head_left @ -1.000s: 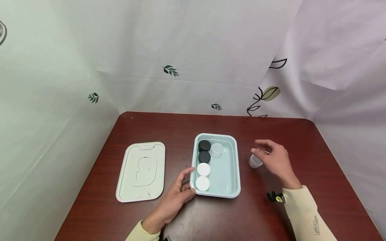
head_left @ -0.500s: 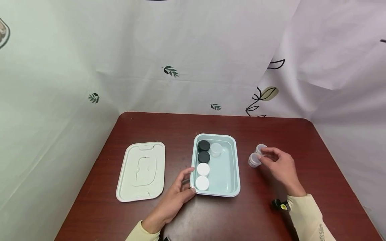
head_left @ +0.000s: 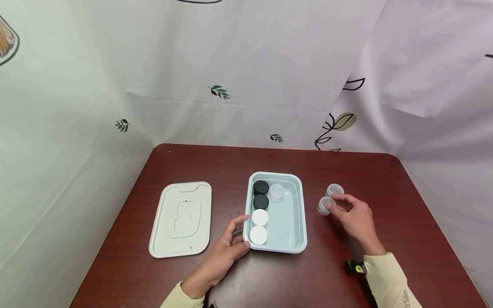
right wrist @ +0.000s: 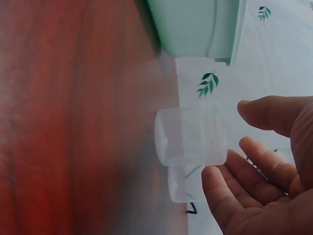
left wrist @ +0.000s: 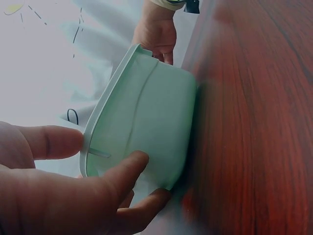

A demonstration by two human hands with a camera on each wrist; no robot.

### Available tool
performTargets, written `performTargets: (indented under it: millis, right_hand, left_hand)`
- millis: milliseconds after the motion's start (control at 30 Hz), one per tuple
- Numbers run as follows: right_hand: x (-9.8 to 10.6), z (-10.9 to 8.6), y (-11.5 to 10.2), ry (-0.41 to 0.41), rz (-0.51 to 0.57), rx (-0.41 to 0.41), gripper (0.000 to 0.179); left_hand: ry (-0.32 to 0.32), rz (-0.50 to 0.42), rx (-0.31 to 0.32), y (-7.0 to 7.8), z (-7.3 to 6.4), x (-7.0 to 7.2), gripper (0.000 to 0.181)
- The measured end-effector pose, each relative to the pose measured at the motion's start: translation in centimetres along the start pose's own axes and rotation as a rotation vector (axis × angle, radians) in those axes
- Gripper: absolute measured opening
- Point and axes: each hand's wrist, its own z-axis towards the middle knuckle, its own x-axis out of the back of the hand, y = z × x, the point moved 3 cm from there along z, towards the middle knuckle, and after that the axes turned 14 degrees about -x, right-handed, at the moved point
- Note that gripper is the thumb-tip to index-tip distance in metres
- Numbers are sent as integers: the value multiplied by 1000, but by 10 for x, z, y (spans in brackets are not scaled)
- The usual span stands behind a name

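A pale blue plastic box (head_left: 289,218) stands on the table, and my left hand (head_left: 219,259) grips its left side. The left wrist view shows the thumb at the rim and fingers against the outer wall (left wrist: 156,107). Inside, along the left wall, are two black-lidded jars (head_left: 261,202) and two white-lidded jars (head_left: 259,217). A clear jar (head_left: 276,192) sits beside the black ones. My right hand (head_left: 356,218) is at the nearer of two clear jars (right wrist: 190,137) right of the box. Its fingertips are close to the lid, and the thumb stands apart. The farther clear jar (head_left: 335,189) is partly hidden.
Left of the box lies a flat whitish lid (head_left: 161,231) with a moulded centre. The brown table (head_left: 231,158) is bordered by a hanging leaf-print cloth (head_left: 246,85) at the back and sides.
My right hand has come down from above the two clear jars to the nearer one, uncovering the farther jar. The left hand and the box stay in place.
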Motion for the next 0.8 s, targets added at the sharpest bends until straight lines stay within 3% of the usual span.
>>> performTargets:
  millis: [367,600,800]
  right_hand:
    - [-12,0,12,-63,69,-48,57]
    - [-19,2,18,-141,176,-69,63]
    - [-20,4,23,-140,192,-76,62]
  left_hand:
    - [-4,3,3,0,0,0,68]
    - [-5,9,3,0,1,0,68]
    - [-6,4,4,-1,1,0,68]
